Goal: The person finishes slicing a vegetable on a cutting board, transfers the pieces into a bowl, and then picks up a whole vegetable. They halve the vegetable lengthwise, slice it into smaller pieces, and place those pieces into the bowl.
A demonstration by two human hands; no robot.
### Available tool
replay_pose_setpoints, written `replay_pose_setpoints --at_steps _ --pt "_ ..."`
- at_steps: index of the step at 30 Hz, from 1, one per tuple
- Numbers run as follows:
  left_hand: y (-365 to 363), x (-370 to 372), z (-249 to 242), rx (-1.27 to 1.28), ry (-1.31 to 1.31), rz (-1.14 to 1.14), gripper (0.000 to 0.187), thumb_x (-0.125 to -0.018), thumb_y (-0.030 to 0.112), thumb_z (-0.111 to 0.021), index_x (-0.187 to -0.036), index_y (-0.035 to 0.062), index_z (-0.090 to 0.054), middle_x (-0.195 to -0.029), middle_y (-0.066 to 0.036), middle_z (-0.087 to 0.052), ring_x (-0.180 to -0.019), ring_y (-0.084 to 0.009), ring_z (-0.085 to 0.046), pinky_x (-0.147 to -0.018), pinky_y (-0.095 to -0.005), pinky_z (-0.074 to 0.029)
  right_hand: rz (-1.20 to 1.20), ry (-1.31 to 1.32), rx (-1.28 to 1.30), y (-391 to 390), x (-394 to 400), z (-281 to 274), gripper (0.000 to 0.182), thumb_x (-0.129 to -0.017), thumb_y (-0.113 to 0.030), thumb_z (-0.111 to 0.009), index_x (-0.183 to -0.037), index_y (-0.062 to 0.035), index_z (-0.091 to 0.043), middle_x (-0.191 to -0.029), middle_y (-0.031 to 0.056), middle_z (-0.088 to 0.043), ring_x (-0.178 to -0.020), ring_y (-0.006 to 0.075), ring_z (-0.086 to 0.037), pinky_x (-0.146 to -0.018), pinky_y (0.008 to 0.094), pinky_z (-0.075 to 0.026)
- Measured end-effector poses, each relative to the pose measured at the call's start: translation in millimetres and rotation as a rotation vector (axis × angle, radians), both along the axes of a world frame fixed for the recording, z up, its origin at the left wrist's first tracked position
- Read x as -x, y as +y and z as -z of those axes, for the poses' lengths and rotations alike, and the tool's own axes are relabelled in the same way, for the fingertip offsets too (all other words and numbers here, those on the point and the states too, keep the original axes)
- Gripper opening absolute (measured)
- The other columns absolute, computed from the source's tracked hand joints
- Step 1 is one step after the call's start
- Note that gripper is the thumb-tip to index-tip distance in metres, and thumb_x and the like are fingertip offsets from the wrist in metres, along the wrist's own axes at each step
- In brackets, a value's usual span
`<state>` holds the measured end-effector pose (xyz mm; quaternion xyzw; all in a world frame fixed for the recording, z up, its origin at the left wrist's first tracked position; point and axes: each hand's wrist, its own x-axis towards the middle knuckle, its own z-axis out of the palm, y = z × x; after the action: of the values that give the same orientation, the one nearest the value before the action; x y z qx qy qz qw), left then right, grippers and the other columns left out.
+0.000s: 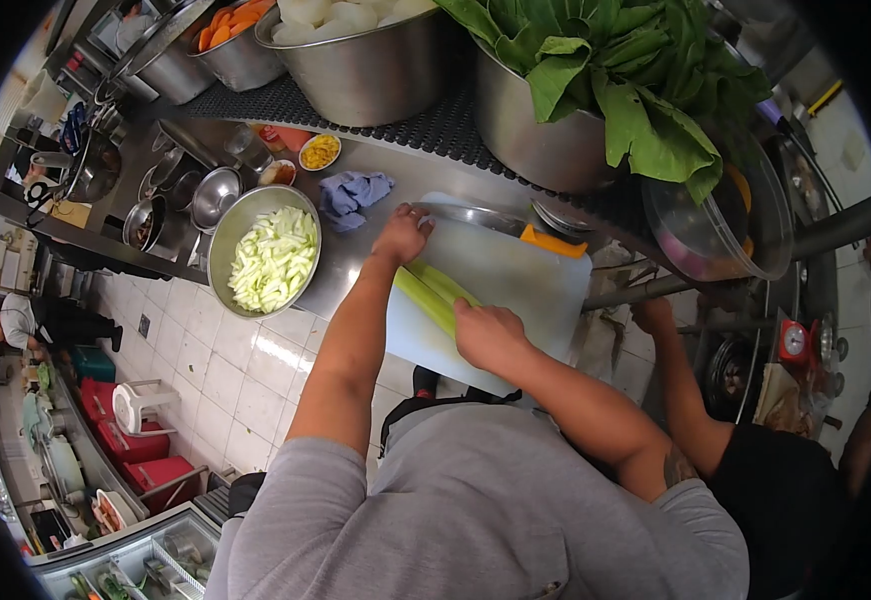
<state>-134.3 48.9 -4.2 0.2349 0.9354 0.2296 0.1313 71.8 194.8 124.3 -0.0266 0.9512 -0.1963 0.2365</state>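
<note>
Long pale-green stalks lie slanting across a white cutting board. My right hand is closed around their lower end. At the board's upper left edge, my left hand is beside the upper end of the stalks, near the tip of a knife; its fingers are partly hidden and their grip is unclear. The knife, with a yellow handle, lies along the board's far edge. Left of the board are a crumpled blue cloth and a steel bowl of cut pale-green pieces.
A shelf above the counter holds steel pots, one with leafy greens, and a clear plastic container. Small bowls stand at the back left. Another person's arm is close on the right. Red chairs stand at lower left.
</note>
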Motion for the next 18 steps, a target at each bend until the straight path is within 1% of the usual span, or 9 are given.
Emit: replay_pose_setpoints --at_steps 2,5,7,9,12,14,16,17,18 --pt "0 -1 -3 -0.059 -0.038 -0.058 0.047 -0.098 0.038 -0.052 -0.132 0.0061 -0.06 -0.145 -0.022 -0.048 -0.137 -0.0369 -0.042 -0.117 -0.0432 -0.032 0.003 -0.014 -0.014 -4 4 0 0.024 -0.088 -0.009 -0.049 -0.108 -0.0002 -0.059 -0.095 0.0227 -0.072 -0.089 0.0375 -0.072 -0.076 0.0488 -0.057" --pt "-2 3 4 -0.119 -0.045 -0.04 0.044 -0.099 0.036 -0.051 -0.131 0.0075 -0.06 -0.144 -0.022 -0.049 -0.137 -0.0371 -0.042 -0.116 -0.0435 -0.034 -0.006 -0.044 -0.056 -7 9 3 0.026 -0.091 -0.011 -0.047 -0.111 -0.0007 -0.06 -0.096 0.0218 -0.073 -0.091 0.0366 -0.072 -0.077 0.0481 -0.057" --pt "-2 0 -3 -0.177 -0.067 -0.061 0.044 -0.099 0.036 -0.051 -0.131 0.008 -0.06 -0.144 -0.022 -0.049 -0.137 -0.037 -0.042 -0.115 -0.0433 -0.034 -0.002 -0.06 -0.033 -7 11 -1 0.027 -0.089 -0.008 -0.048 -0.112 0.0012 -0.057 -0.097 0.0242 -0.071 -0.091 0.0397 -0.071 -0.079 0.0494 -0.057" --pt "-4 -3 -2 -0.233 -0.094 -0.086 0.043 -0.099 0.036 -0.051 -0.131 0.0085 -0.06 -0.143 -0.022 -0.049 -0.137 -0.037 -0.042 -0.115 -0.0431 -0.035 0.011 -0.06 -0.041 -8 10 1 0.027 -0.089 -0.009 -0.048 -0.112 0.0011 -0.058 -0.097 0.0245 -0.071 -0.091 0.0402 -0.071 -0.079 0.0495 -0.057" --pt "-5 -3 6 -0.27 -0.031 -0.054 0.044 -0.1 0.035 -0.05 -0.134 0.0082 -0.057 -0.146 -0.023 -0.045 -0.136 -0.0388 -0.042 -0.115 -0.0426 -0.035 0.009 -0.076 -0.038 -8 13 -1 0.028 -0.089 -0.009 -0.048 -0.113 0.001 -0.058 -0.099 0.025 -0.071 -0.092 0.041 -0.071 -0.081 0.0497 -0.056" --pt "-3 -3 15 -0.323 0.071 -0.111 0.048 -0.1 0.037 -0.051 -0.139 0.0089 -0.052 -0.152 -0.023 -0.036 -0.139 -0.0406 -0.038 -0.116 -0.0432 -0.033 0.0 -0.099 -0.034 -6 15 -5 0.029 -0.09 -0.01 -0.048 -0.114 0.0011 -0.058 -0.1 0.0252 -0.071 -0.093 0.0413 -0.071 -0.081 0.0497 -0.056" --pt "-3 -4 17 -0.285 0.071 -0.107 0.051 -0.1 0.037 -0.051 -0.142 0.0095 -0.049 -0.154 -0.023 -0.032 -0.14 -0.0413 -0.035 -0.116 -0.0438 -0.032 -0.005 -0.11 -0.033 -7 18 -10 0.028 -0.094 -0.013 -0.045 -0.111 -0.001 -0.063 -0.107 0.0234 -0.071 -0.098 0.0386 -0.071 -0.082 0.0495 -0.056" --pt "-2 -1 16 -0.246 0.083 -0.105 0.053 -0.099 0.038 -0.051 -0.145 0.01 -0.046 -0.157 -0.022 -0.028 -0.142 -0.042 -0.032 -0.117 -0.0444 -0.031 0.0 -0.11 -0.035 -8 20 -11 0.028 -0.094 -0.013 -0.045 -0.111 -0.001 -0.063 -0.107 0.0234 -0.071 -0.098 0.0386 -0.071 -0.082 0.0495 -0.056" --pt "-2 -1 16 -0.249 0.081 -0.102 0.053 -0.099 0.038 -0.051 -0.145 0.01 -0.046 -0.157 -0.022 -0.028 -0.142 -0.042 -0.032 -0.117 -0.0444 -0.031 -0.008 -0.137 -0.049 -9 22 -12 0.029 -0.094 -0.013 -0.044 -0.113 -0.0007 -0.063 -0.107 0.0229 -0.071 -0.099 0.0385 -0.07 -0.083 0.0491 -0.056"
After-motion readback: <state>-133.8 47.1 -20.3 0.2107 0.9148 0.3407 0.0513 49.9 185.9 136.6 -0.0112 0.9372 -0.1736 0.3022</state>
